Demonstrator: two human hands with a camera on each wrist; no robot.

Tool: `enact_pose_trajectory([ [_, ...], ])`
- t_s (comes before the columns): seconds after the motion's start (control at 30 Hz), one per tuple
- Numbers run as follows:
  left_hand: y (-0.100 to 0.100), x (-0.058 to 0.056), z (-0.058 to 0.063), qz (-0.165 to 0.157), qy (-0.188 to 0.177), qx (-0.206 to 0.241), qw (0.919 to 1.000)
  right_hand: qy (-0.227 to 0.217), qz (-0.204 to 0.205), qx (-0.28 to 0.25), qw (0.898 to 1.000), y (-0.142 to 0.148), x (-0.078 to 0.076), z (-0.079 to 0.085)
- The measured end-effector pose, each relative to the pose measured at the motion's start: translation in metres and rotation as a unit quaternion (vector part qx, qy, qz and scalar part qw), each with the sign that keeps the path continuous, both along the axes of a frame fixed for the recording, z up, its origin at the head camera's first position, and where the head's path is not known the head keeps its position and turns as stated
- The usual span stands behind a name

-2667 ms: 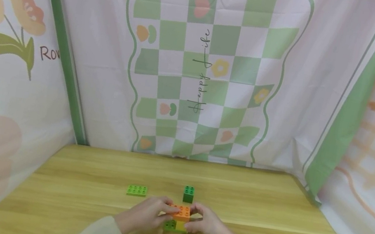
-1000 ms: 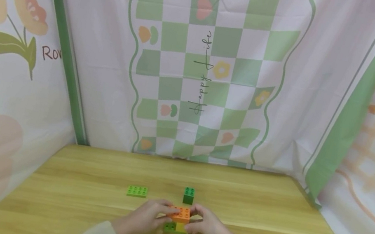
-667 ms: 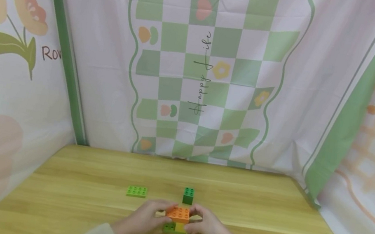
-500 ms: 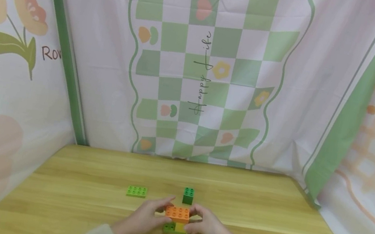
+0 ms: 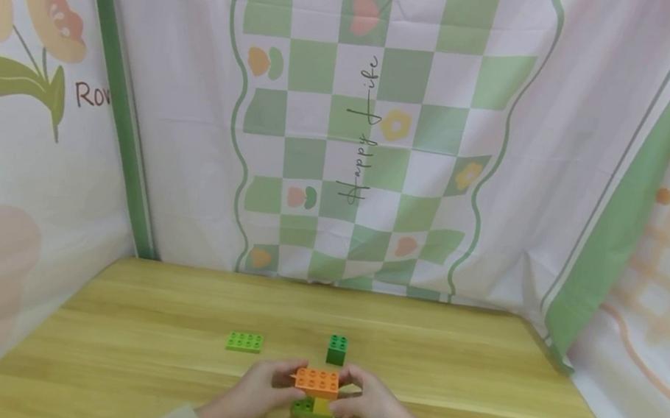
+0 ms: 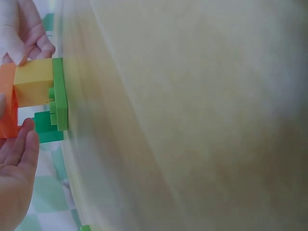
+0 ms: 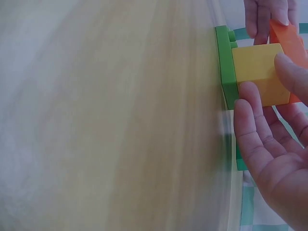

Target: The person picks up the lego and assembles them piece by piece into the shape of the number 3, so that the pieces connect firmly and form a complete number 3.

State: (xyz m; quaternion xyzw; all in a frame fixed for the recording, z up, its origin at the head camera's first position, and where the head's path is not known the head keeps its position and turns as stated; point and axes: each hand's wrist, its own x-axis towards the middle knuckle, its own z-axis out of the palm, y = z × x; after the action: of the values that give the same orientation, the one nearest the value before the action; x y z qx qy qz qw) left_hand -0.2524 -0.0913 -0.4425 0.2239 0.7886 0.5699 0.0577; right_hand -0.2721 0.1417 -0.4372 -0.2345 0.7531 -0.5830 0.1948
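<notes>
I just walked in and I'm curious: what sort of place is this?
Probably a small tabletop play corner set up for filming. A wooden table is screened by printed cloths, and two hands work on a stack of toy blocks.

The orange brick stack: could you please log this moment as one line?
left hand: holds orange brick | right hand: holds orange brick | under it: yellow brick, green plate | table

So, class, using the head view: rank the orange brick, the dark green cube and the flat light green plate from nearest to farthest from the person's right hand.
1. orange brick: touched by the right hand, atop the stack.
2. dark green cube: just behind the stack, apart from it.
3. flat light green plate: far off to the left, beyond the left hand.
</notes>
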Motion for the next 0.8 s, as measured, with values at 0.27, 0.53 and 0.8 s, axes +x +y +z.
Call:
enact_pose_trajectory([
  [0.27,0.0023,0.0016,-0.0042,0.014,-0.036,0.042,0.9984,-0.004,0.0,-0.003,1.0,-0.0002,0.0006,0.0002],
  [0.53,0.0033,0.0046,-0.0011,0.022,-0.051,0.049,0.9972,-0.006,0.0,0.001,1.0,0.0005,0.0013,0.0012],
  [0.8,0.0035,0.0045,0.0025,0.033,-0.056,0.023,0.9976,-0.007,0.003,-0.003,1.0,0.001,0.0006,0.0009],
])
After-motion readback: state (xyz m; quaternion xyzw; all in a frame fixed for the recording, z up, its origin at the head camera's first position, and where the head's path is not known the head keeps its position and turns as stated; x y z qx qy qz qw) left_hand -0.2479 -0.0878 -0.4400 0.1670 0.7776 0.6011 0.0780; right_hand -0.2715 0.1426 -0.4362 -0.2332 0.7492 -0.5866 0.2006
